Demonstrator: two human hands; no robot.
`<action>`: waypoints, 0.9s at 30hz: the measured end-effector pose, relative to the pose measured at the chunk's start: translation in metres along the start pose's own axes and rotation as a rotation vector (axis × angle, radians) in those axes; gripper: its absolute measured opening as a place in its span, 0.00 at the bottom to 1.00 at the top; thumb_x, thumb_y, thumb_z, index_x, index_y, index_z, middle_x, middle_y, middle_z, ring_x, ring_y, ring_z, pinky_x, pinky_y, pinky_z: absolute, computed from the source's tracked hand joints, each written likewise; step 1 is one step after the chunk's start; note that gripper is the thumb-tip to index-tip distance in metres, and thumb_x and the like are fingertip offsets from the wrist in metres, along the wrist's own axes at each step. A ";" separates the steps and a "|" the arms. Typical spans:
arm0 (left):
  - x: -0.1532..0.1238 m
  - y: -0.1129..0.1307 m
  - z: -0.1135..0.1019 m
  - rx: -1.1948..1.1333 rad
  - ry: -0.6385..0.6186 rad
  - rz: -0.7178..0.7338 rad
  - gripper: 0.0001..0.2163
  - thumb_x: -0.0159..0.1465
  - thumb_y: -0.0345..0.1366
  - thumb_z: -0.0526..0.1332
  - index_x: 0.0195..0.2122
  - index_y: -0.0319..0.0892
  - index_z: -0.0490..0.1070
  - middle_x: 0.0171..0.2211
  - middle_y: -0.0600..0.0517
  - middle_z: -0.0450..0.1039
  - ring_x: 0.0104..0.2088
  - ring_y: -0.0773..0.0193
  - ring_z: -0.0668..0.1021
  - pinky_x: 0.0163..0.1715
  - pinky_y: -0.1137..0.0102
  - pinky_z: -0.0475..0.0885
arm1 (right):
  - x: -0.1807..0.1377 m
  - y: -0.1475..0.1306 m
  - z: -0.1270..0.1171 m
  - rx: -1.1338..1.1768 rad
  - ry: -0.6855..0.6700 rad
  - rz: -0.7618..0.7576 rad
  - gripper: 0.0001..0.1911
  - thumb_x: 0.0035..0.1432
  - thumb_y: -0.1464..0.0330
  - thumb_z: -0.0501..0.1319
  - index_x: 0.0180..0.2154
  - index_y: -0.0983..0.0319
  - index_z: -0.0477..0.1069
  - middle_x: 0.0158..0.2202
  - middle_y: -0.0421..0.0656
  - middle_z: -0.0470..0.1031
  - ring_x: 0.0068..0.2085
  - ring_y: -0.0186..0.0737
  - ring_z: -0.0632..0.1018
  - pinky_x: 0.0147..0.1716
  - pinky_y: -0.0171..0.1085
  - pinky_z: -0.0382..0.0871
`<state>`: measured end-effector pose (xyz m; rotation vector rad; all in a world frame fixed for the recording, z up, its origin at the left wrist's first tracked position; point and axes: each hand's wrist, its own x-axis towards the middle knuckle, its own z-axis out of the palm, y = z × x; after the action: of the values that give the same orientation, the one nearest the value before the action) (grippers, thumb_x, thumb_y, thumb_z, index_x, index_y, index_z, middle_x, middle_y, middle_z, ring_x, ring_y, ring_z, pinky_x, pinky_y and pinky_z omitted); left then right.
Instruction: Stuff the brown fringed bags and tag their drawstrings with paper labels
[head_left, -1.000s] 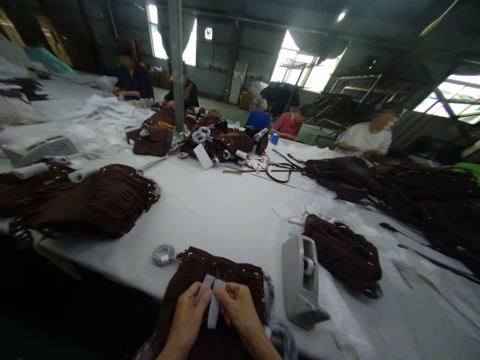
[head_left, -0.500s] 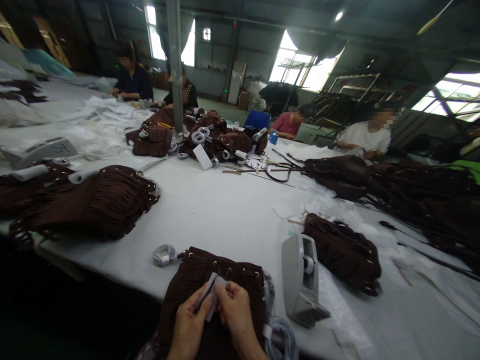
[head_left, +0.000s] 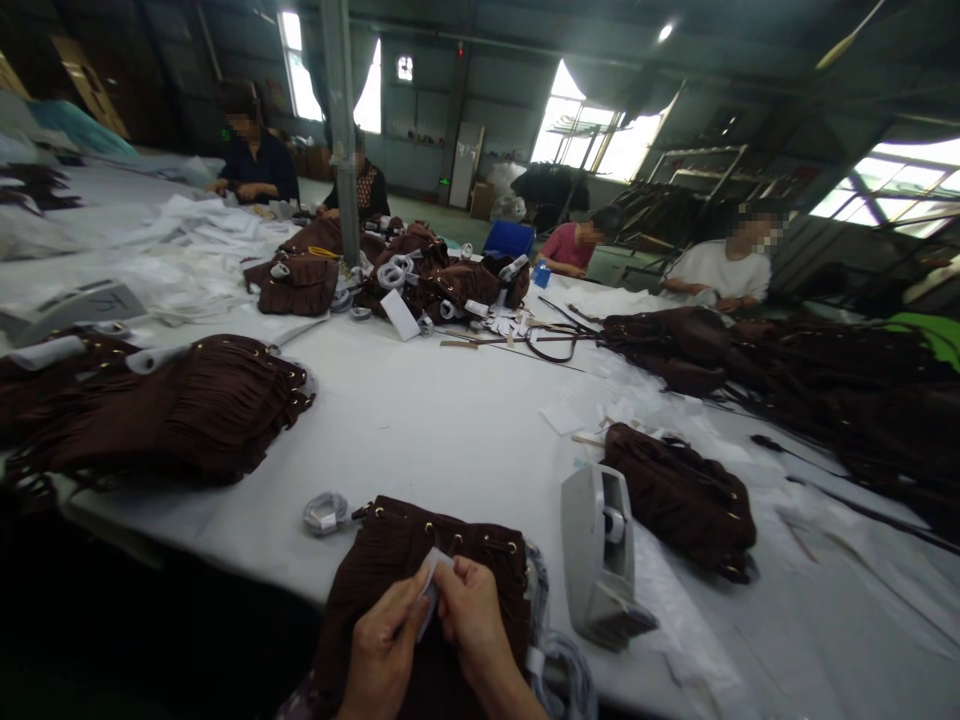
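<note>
Fingers of my left hand (head_left: 382, 650) and right hand (head_left: 469, 610) pinch one small white paper strip (head_left: 429, 588) between them. It sits over a soft brown fringed bag (head_left: 390, 560) on the white surface (head_left: 450, 420).

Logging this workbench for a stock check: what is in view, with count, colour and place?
bag: one, brown, under both hands
strip: one, white, pinched between both hands
tape dispenser: one, grey, right of the bag
wrapped coil: one, grey, left of the bag
second bag: one, brown, beyond the dispenser
fringed pile: brown, left
table: white
people: four, far side
left hand: on the strip
right hand: on the strip
</note>
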<state>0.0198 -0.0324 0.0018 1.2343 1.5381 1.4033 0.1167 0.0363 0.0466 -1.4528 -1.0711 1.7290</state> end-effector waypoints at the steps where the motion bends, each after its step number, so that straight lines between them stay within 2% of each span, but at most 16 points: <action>1: 0.000 0.000 -0.001 0.017 -0.021 0.051 0.14 0.65 0.37 0.57 0.51 0.48 0.72 0.48 0.50 0.75 0.48 0.61 0.76 0.49 0.72 0.71 | 0.000 0.000 -0.001 0.009 -0.004 0.011 0.15 0.47 0.59 0.61 0.20 0.61 0.60 0.09 0.30 0.58 0.09 0.22 0.53 0.08 0.26 0.43; 5: 0.001 0.001 -0.005 0.073 -0.113 0.230 0.17 0.66 0.33 0.55 0.56 0.48 0.67 0.40 0.50 0.76 0.39 0.66 0.78 0.41 0.76 0.73 | 0.001 0.001 -0.004 0.046 -0.044 0.060 0.16 0.47 0.59 0.61 0.18 0.60 0.59 0.08 0.30 0.57 0.08 0.22 0.52 0.08 0.26 0.41; 8: 0.003 0.005 -0.008 0.127 -0.179 0.304 0.20 0.67 0.31 0.52 0.60 0.48 0.61 0.39 0.49 0.74 0.40 0.66 0.77 0.41 0.74 0.73 | 0.000 -0.001 -0.006 0.059 -0.072 0.049 0.18 0.46 0.58 0.61 0.17 0.61 0.59 0.08 0.31 0.58 0.07 0.23 0.53 0.07 0.27 0.42; 13: 0.004 0.008 -0.012 0.212 -0.241 0.292 0.21 0.68 0.30 0.49 0.63 0.48 0.56 0.41 0.46 0.72 0.40 0.65 0.77 0.42 0.73 0.73 | -0.004 -0.009 -0.007 0.025 -0.096 0.000 0.26 0.52 0.48 0.56 0.17 0.62 0.62 0.10 0.35 0.61 0.08 0.25 0.59 0.07 0.27 0.48; 16: 0.002 0.010 -0.014 0.223 -0.272 0.245 0.21 0.68 0.32 0.49 0.62 0.47 0.57 0.48 0.44 0.71 0.49 0.62 0.74 0.50 0.68 0.70 | -0.003 -0.010 -0.008 -0.062 -0.097 -0.030 0.25 0.49 0.47 0.60 0.21 0.63 0.63 0.11 0.34 0.63 0.08 0.24 0.59 0.07 0.27 0.46; 18: 0.002 0.013 -0.017 0.192 -0.280 0.173 0.20 0.66 0.36 0.54 0.60 0.46 0.61 0.53 0.44 0.69 0.55 0.57 0.70 0.56 0.64 0.64 | -0.002 -0.010 -0.009 -0.051 -0.111 -0.022 0.25 0.46 0.47 0.63 0.23 0.63 0.63 0.12 0.32 0.63 0.08 0.23 0.57 0.07 0.26 0.45; 20: 0.004 0.018 -0.018 0.086 -0.230 0.007 0.20 0.64 0.41 0.57 0.57 0.44 0.65 0.49 0.45 0.72 0.54 0.54 0.70 0.56 0.63 0.65 | 0.000 -0.009 -0.009 -0.026 -0.136 -0.008 0.26 0.46 0.46 0.63 0.24 0.62 0.63 0.11 0.31 0.62 0.08 0.23 0.56 0.07 0.26 0.44; 21: 0.007 0.021 -0.017 0.000 -0.178 -0.109 0.20 0.64 0.44 0.56 0.55 0.43 0.67 0.45 0.45 0.75 0.51 0.54 0.73 0.52 0.63 0.69 | 0.000 -0.008 -0.009 -0.021 -0.146 -0.006 0.26 0.46 0.46 0.63 0.24 0.62 0.63 0.11 0.31 0.63 0.08 0.23 0.57 0.07 0.26 0.44; 23: 0.013 0.027 -0.014 -0.209 -0.096 -0.336 0.20 0.65 0.49 0.53 0.48 0.38 0.71 0.33 0.46 0.76 0.38 0.57 0.78 0.37 0.68 0.74 | 0.000 -0.007 -0.009 -0.024 -0.150 -0.018 0.26 0.46 0.46 0.63 0.24 0.62 0.62 0.11 0.32 0.64 0.09 0.23 0.57 0.07 0.26 0.44; 25: 0.019 0.033 -0.009 -0.387 -0.110 -0.471 0.20 0.63 0.51 0.55 0.38 0.36 0.73 0.25 0.49 0.73 0.26 0.64 0.75 0.25 0.73 0.70 | 0.000 -0.005 -0.009 -0.024 -0.140 -0.028 0.25 0.46 0.47 0.64 0.23 0.63 0.63 0.11 0.33 0.64 0.09 0.23 0.57 0.07 0.26 0.43; 27: 0.023 0.036 -0.005 -0.475 -0.176 -0.509 0.19 0.60 0.50 0.60 0.30 0.36 0.72 0.22 0.51 0.71 0.21 0.68 0.71 0.22 0.75 0.64 | 0.000 -0.004 -0.009 -0.008 -0.125 -0.026 0.26 0.45 0.47 0.64 0.22 0.63 0.63 0.10 0.33 0.64 0.09 0.24 0.58 0.08 0.27 0.43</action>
<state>0.0148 -0.0133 0.0405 0.6040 1.1897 1.1854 0.1251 0.0394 0.0494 -1.3445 -1.1583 1.8187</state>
